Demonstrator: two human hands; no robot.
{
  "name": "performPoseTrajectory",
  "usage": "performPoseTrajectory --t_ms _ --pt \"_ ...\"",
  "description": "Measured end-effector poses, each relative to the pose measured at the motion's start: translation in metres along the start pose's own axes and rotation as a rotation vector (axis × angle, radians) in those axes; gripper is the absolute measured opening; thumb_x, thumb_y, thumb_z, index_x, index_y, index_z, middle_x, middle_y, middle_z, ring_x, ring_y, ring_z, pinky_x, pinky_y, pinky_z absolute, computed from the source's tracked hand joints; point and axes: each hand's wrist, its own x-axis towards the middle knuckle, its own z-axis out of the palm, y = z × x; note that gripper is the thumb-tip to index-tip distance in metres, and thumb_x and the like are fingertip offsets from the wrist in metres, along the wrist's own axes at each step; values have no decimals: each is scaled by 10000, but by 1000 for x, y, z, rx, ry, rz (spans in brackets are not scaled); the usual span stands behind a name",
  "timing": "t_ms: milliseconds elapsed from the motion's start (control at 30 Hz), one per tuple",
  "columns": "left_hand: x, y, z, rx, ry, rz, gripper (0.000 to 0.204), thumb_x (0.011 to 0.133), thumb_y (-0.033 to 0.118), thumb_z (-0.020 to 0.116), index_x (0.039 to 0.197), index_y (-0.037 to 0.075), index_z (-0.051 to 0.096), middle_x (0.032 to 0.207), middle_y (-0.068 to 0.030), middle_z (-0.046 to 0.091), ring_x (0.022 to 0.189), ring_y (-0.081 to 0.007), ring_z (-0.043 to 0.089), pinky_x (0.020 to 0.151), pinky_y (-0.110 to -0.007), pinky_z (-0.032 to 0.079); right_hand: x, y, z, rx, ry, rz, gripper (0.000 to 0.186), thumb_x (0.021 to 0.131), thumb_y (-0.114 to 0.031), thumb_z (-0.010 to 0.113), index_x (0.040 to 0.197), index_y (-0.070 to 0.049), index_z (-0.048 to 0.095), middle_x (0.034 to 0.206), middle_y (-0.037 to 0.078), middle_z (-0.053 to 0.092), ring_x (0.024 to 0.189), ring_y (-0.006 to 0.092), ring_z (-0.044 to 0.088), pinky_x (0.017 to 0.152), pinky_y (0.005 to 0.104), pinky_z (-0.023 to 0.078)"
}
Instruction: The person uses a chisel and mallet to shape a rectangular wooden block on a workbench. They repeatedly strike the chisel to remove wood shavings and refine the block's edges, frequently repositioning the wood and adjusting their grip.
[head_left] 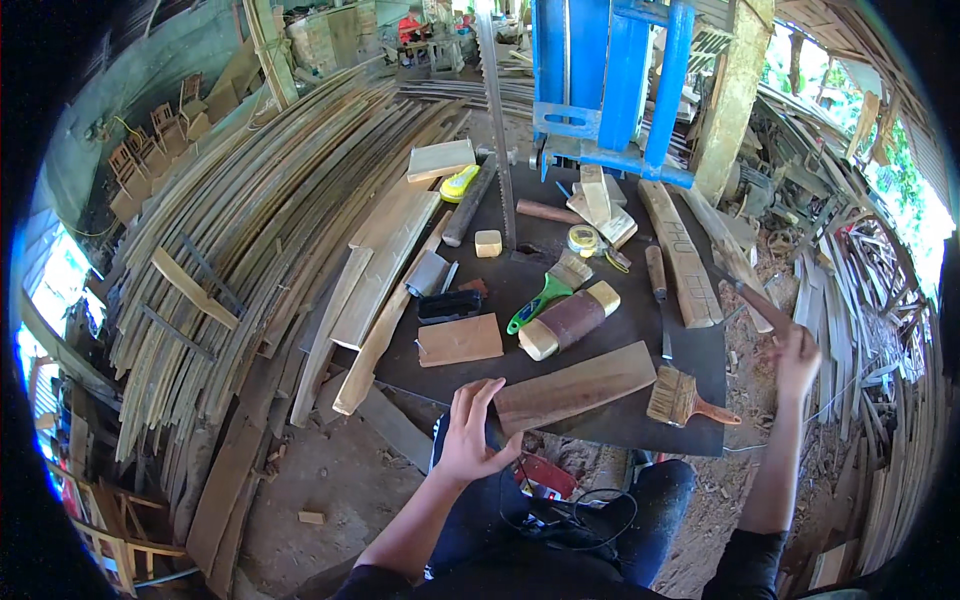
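My left hand point(470, 432) grips the left end of a brown wooden block point(577, 386), fingertips at its far corner and thumb at its near one. The block lies along the front of the dark table point(640, 428). Off the table's right side, my right hand point(797, 358) is closed around a wooden-handled tool point(757, 300) with a narrow dark end pointing toward the table; its exact kind is unclear. Beside the block are a wide paintbrush point(674, 398), a chisel point(656, 275), a sandpaper-wrapped block point(570, 320) and a green-handled brush point(545, 300).
An upright bandsaw blade point(497, 130) passes down into the table, before a blue machine frame point(610, 90). A tape measure point(583, 238), a flat wood piece point(460, 341) and a carved board point(680, 255) lie on the table. Long planks point(260, 190) are stacked at left.
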Motion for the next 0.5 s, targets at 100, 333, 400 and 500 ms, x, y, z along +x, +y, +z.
performPoseTrajectory --t_ms 100,333,400,500 --pt "6 0 -4 -65 65 64 460 761 115 743 1179 11 584 1129 -187 594 1072 -370 569 933 -455 454 -4 -35 -41 40 35 -5 294 1030 -262 562 976 8 665 610 2 549 452 69 534 387 239 391" --pt "6 -5 6 -91 278 123 179 786 -67 689 818 46 553 821 -126 606 839 -306 620 760 -405 500 -21 -101 -85 9 -23 -136 236 1036 -234 569 985 -18 649 575 -42 492 429 26 430 387 213 303" --pt "9 -5 7 -78 258 126 189 793 -29 699 763 51 530 774 -111 600 811 -296 624 740 -394 479 -24 -109 -88 6 -11 -159 214 1017 -204 603 1018 5 650 626 -29 525 442 21 429 391 211 316" --pt "6 -3 9 -72 229 30 250 805 42 699 656 51 499 739 -98 593 763 -279 625 717 -383 449 -22 -124 -99 -86 -57 -205 242 990 -189 641 1087 32 660 707 2 588 465 26 449 404 204 336"
